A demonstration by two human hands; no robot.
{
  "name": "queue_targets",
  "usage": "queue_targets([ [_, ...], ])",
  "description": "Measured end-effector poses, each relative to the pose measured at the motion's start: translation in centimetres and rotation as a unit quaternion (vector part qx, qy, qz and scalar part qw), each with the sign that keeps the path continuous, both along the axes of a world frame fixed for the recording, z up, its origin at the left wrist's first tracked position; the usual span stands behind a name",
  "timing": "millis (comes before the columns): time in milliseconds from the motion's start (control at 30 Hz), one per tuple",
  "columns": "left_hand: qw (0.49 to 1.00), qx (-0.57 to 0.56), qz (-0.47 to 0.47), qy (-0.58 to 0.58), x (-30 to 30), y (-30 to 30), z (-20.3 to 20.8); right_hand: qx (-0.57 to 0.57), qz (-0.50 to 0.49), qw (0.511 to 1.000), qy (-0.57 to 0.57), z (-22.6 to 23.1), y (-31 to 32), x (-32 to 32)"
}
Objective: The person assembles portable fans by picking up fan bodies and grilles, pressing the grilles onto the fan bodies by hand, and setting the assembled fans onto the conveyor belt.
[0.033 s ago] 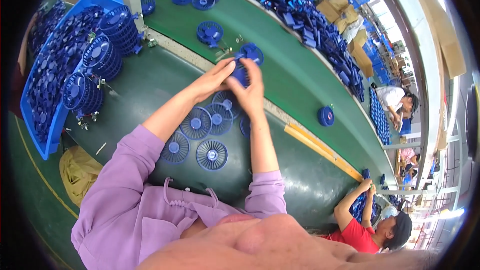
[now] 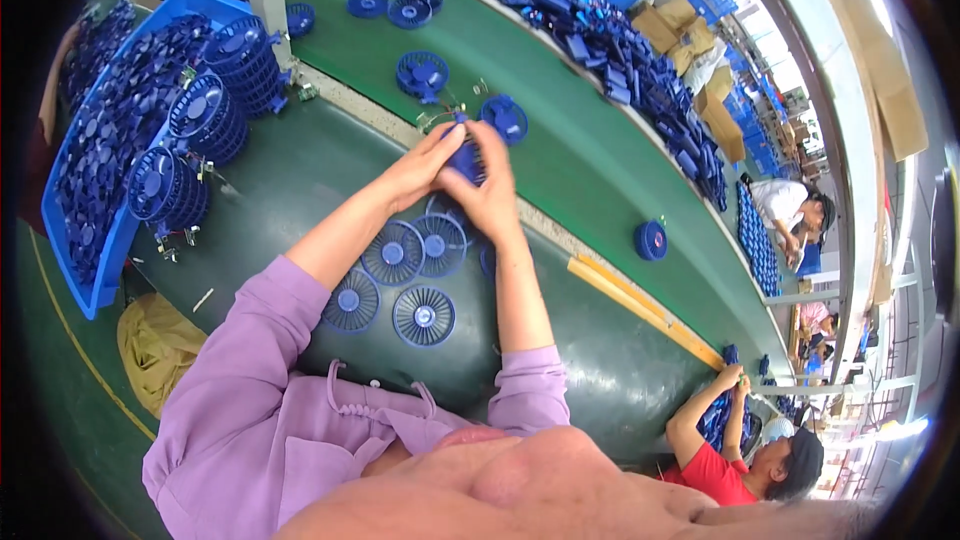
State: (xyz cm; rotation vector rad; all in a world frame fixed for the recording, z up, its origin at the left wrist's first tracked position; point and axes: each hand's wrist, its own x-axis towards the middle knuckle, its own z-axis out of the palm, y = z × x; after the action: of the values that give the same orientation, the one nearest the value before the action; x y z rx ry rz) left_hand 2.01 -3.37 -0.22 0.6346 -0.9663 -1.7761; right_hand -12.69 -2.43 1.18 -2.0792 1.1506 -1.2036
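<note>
I press a round blue slatted plastic part (image 2: 467, 161) between my left hand (image 2: 416, 178) and right hand (image 2: 488, 198), fingers curled about it. Nearer me than my hands, flat round blue plastic grilles (image 2: 424, 315) lie on the dark green worktop (image 2: 270, 195); stacked blue plastic cages (image 2: 207, 117) stand leftward. Just beyond my hands, another round blue plastic cage (image 2: 503, 119) rests on the green belt (image 2: 585, 180).

The dark green worktable (image 2: 270, 185) bears round blue grilles (image 2: 424, 317) (some overlapping), stacked blue cages (image 2: 155, 186) and wooden strips (image 2: 640, 306)
</note>
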Motion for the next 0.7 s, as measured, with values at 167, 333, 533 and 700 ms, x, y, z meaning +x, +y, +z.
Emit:
queue_targets([
  [167, 0.986, 0.099, 0.010, 0.134, 3.5, -0.6, -0.3, 0.064, -0.048, 0.996, -0.040, 1.3, -2.1, -0.7],
  [333, 0.969, 0.114, 0.086, 0.201, 6.6, -0.2, 0.7, 0.016, -0.236, 0.937, 0.258, -1.7, -7.4, -3.2],
  [533, 0.952, 0.133, 0.107, 0.255, 8.6, -0.2, -1.5, -0.029, -0.234, 0.931, 0.278, -2.8, -9.2, -4.7],
  [700, 0.943, 0.148, 0.128, 0.269, 9.2, -0.1, -2.6, -0.087, -0.234, 0.922, 0.298, -2.2, -10.1, -4.9],
])
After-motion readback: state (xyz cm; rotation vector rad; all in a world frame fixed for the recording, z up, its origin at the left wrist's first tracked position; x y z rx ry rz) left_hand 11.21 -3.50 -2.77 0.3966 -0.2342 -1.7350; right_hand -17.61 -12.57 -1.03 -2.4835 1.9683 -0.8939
